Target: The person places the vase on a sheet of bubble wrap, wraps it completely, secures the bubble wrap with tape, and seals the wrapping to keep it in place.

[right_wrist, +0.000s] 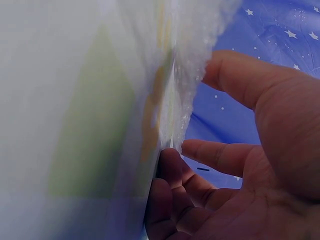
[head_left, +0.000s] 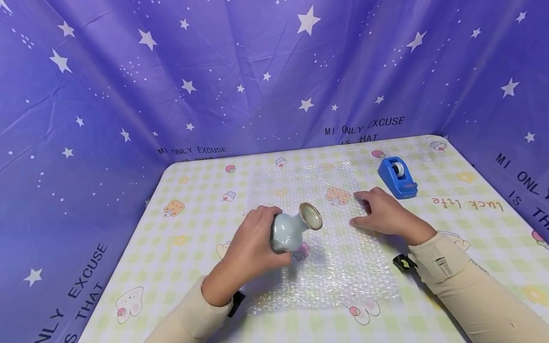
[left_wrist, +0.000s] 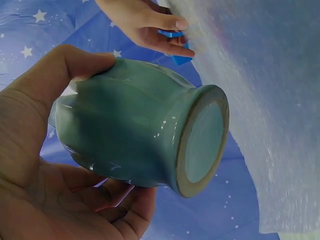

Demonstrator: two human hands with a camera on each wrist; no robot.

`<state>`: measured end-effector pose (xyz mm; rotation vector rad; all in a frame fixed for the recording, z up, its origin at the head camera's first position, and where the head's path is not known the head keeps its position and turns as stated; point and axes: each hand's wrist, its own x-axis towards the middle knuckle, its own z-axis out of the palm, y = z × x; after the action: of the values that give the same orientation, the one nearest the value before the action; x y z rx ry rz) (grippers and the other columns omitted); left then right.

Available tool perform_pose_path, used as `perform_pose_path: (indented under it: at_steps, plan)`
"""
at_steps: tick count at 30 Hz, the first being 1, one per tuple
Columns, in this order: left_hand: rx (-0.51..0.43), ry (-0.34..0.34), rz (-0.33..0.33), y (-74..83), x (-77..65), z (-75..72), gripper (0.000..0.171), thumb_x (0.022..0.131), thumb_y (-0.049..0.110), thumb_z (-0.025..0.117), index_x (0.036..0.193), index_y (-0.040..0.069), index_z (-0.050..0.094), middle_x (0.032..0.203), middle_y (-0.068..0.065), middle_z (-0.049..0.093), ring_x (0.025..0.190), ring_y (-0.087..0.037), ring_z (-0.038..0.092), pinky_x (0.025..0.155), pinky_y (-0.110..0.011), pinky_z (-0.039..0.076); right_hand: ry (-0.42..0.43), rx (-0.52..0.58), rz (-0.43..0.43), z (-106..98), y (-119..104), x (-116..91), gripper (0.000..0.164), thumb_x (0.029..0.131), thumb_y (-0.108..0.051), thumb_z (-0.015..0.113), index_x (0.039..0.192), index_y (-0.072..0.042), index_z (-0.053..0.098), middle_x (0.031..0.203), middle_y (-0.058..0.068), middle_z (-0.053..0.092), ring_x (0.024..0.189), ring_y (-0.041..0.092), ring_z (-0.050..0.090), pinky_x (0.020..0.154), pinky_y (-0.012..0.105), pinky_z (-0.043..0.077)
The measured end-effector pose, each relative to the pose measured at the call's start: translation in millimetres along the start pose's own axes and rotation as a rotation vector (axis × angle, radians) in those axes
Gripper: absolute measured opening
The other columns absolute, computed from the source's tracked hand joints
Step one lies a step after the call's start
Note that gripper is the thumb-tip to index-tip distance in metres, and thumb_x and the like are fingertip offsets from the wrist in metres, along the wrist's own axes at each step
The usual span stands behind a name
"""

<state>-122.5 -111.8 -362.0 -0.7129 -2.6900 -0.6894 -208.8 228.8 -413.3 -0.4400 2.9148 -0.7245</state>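
Note:
A pale blue-green ceramic vase (head_left: 288, 233) is held in my left hand (head_left: 255, 238), tilted with its brown-rimmed mouth facing up and right. In the left wrist view the fingers and thumb wrap the body of the vase (left_wrist: 125, 120), and its round base points away from the palm. Beneath it a sheet of bubble wrap (head_left: 334, 271) lies flat on the table. At the sheet's right edge is my right hand (head_left: 383, 214), thumb and forefinger apart. Seen from the right wrist, the thumb of that hand (right_wrist: 235, 165) touches the bubble wrap (right_wrist: 192, 65), with other fingertips by its edge.
A blue tape dispenser (head_left: 398, 178) with a roll in it stands beyond the right hand, near the back right. The table (head_left: 150, 238) has a green checked cover with printed pictures. A purple curtain (head_left: 214, 62) with white stars hangs behind and at both sides.

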Motion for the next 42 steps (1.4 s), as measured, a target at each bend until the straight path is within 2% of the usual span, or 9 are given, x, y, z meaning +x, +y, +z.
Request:
perform_pose_path:
  at_steps: [13, 22, 31, 42]
  plan:
    - [0.018, -0.021, 0.036, 7.5, -1.4, 3.6, 0.078, 0.059, 0.037, 0.091, 0.127, 0.012, 0.061, 0.112, 0.001, 0.064, 0.093, -0.015, 0.056, 0.079, -0.029, 0.051, 0.0, -0.006, 0.001, 0, 1, 1, 0.087, 0.08, -0.039, 0.085, 0.145, 0.007, 0.051, 0.105, 0.014, 0.055, 0.092, 0.024, 0.05, 0.08, 0.039, 0.043]
    - [0.056, -0.068, 0.071, 14.5, -2.8, 6.8, 0.081, 0.06, 0.038, 0.09, 0.129, 0.01, 0.062, 0.113, 0.001, 0.064, 0.093, -0.014, 0.056, 0.077, -0.027, 0.052, -0.002, -0.006, -0.012, -1, 4, 1, 0.087, 0.08, -0.04, 0.085, 0.145, 0.007, 0.052, 0.103, 0.013, 0.056, 0.091, 0.024, 0.05, 0.078, 0.037, 0.042]
    - [0.063, -0.117, 0.107, 20.3, -6.8, 11.5, 0.075, 0.059, 0.04, 0.09, 0.124, 0.015, 0.063, 0.11, 0.004, 0.063, 0.089, -0.013, 0.054, 0.076, -0.026, 0.05, -0.024, 0.022, -0.032, -3, 8, 4, 0.085, 0.083, -0.04, 0.084, 0.145, 0.008, 0.051, 0.096, 0.01, 0.055, 0.087, 0.022, 0.049, 0.076, 0.037, 0.041]
    - [0.142, -0.172, 0.138, 24.3, -9.4, 18.9, 0.077, 0.06, 0.045, 0.089, 0.126, 0.013, 0.064, 0.109, 0.003, 0.064, 0.089, -0.014, 0.055, 0.078, -0.026, 0.05, -0.029, 0.001, -0.027, -4, 6, 4, 0.087, 0.082, -0.04, 0.084, 0.146, 0.007, 0.05, 0.097, 0.01, 0.055, 0.089, 0.023, 0.049, 0.076, 0.037, 0.041]
